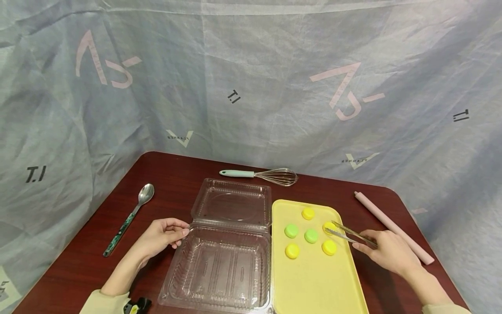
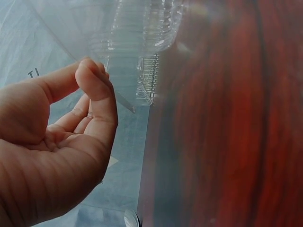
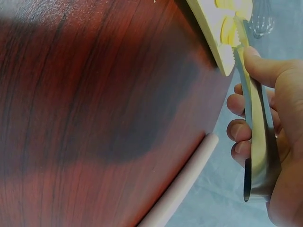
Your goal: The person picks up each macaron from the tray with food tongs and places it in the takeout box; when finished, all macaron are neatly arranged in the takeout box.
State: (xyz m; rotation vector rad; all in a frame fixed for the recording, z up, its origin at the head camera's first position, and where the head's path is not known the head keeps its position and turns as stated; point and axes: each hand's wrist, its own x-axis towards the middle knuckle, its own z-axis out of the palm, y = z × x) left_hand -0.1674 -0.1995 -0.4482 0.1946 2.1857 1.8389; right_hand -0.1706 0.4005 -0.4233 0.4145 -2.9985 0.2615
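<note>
A clear plastic clamshell container point(image 1: 219, 272) lies with its lid point(image 1: 229, 207) folded back. My left hand point(image 1: 158, 239) pinches its left rim near the hinge between thumb and forefinger. In my right hand point(image 1: 394, 253) are metal tongs point(image 3: 258, 142), gripped along their arms. Their tips stand on either side of a yellow macaron point(image 1: 327, 226) on the yellow tray point(image 1: 313, 283); whether they press on it I cannot tell. Around it sit other yellow macarons point(image 1: 292, 250) and two green macarons point(image 1: 311, 236). The tray stands against the container's right side.
A whisk point(image 1: 276, 176) lies behind the lid, near the table's far edge. To the left is a spoon point(image 1: 133, 213) with a dark green handle. A pink rolling pin point(image 1: 392, 226) lies along the right edge of the table point(image 1: 172, 170). Grey cloth point(image 1: 251, 65) hangs behind.
</note>
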